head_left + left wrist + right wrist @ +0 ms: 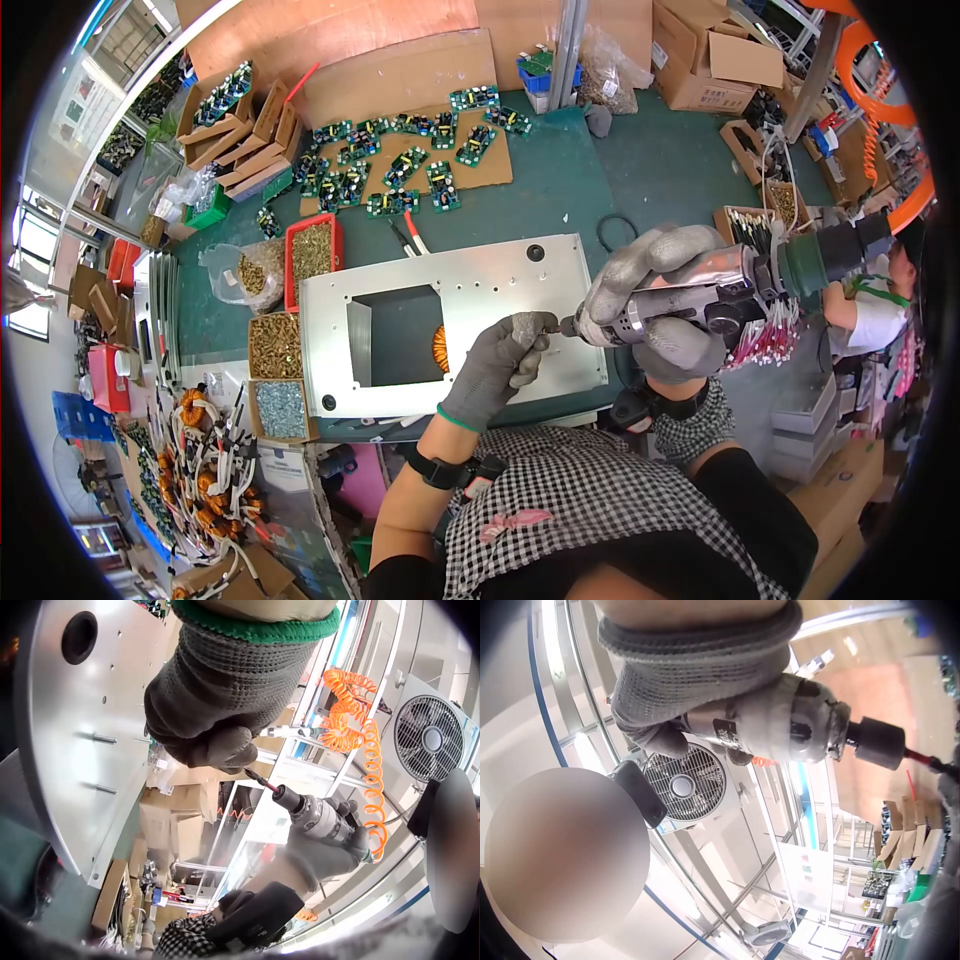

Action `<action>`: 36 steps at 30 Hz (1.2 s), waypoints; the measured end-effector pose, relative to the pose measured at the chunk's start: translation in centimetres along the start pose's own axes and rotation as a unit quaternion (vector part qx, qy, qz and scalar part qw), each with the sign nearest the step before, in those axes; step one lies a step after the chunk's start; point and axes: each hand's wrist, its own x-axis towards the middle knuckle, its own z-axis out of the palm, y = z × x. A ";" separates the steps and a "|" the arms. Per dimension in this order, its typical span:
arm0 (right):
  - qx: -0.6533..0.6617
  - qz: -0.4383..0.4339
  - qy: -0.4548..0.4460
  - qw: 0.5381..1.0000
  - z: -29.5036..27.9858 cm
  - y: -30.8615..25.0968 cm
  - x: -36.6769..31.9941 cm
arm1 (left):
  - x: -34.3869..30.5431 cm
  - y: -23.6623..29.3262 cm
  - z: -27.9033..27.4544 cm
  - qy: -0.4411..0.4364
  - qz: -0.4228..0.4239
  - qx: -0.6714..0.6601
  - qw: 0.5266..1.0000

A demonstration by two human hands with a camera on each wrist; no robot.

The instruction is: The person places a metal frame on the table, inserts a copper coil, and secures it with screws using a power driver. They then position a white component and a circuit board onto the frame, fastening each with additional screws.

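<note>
The right hand (655, 300), in a grey glove, grips a silver power screwdriver (700, 300) held level over the right end of a metal chassis panel (480, 300). Its red and black bit (260, 780) points at the left hand (492, 370). The left hand's gloved fingers are curled, with thumb and fingertips pinched right at the bit's tip; any screw there is hidden by the fingers. The panel lies on the green bench with a rectangular opening, and an orange wound coil (440, 348) shows through it. Two threaded studs (103, 739) stand out from the panel.
Left of the panel are a red bin (338, 245) of brass-coloured parts and boxes of small fasteners (278, 410). Green circuit boards (405, 165) lie on cardboard behind. An orange hose (912, 205) runs from the tool's rear. Bundled wires (765, 335) sit at right.
</note>
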 end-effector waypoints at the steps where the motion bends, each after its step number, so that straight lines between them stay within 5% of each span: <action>1: 0.014 -0.001 -0.003 1.000 -0.2 0.2 0.1 | 0.2 -0.2 0.0 -0.009 -0.009 -0.019 1.000; 6: 0.047 0.001 -0.031 0.998 -1.2 1.0 0.6 | 1.3 -0.4 -0.1 -0.010 -0.047 -0.065 0.997; 9: -0.017 0.048 0.012 0.999 -1.9 1.5 -0.5 | 2.5 1.7 1.3 0.051 -0.055 0.287 0.955; 12: -0.089 0.097 0.029 0.991 -3.4 3.2 -1.7 | 5.2 -0.4 0.4 0.059 0.027 0.525 0.849; 15: -0.189 0.138 0.062 0.970 -5.2 4.7 -3.0 | 5.5 -1.7 1.4 0.128 0.173 0.570 0.793; 18: -0.127 0.135 0.126 0.974 -5.4 5.3 -3.2 | 5.0 -2.2 0.8 0.123 0.261 0.625 0.726; 21: -0.159 0.142 0.142 0.967 -5.6 5.2 -3.4 | 2.1 -1.6 0.2 0.167 0.313 0.462 0.813; 22: -0.164 0.145 0.133 0.967 -5.6 5.0 -3.4 | -0.1 -0.2 0.1 0.182 0.308 0.476 0.803; 23: -0.168 0.149 0.122 0.967 -5.7 4.9 -3.4 | -3.0 1.0 -0.4 0.146 0.275 0.389 0.867; 24: -0.160 0.146 0.117 0.969 -5.8 5.0 -3.4 | -5.8 1.0 -2.5 0.088 0.145 0.300 0.939; 26: -0.169 0.169 0.124 0.963 -5.7 4.7 -3.3 | -10.2 -0.3 -4.1 -0.022 0.035 0.281 0.959; 29: -0.165 0.179 0.125 0.962 -5.2 4.8 -2.9 | -13.3 -5.0 -6.5 0.146 -0.085 0.596 0.785; 32: -0.177 0.164 0.140 0.960 -4.2 4.6 -2.5 | -10.1 -9.2 -10.1 0.395 0.143 0.790 0.446; 34: -0.183 0.162 0.130 0.961 -4.3 4.7 -2.7 | -6.1 -13.8 -15.2 0.358 0.154 0.702 0.597; 36: -0.190 0.150 0.120 0.963 -4.3 5.0 -2.7 | -2.5 -14.7 -15.8 0.434 0.029 0.689 0.580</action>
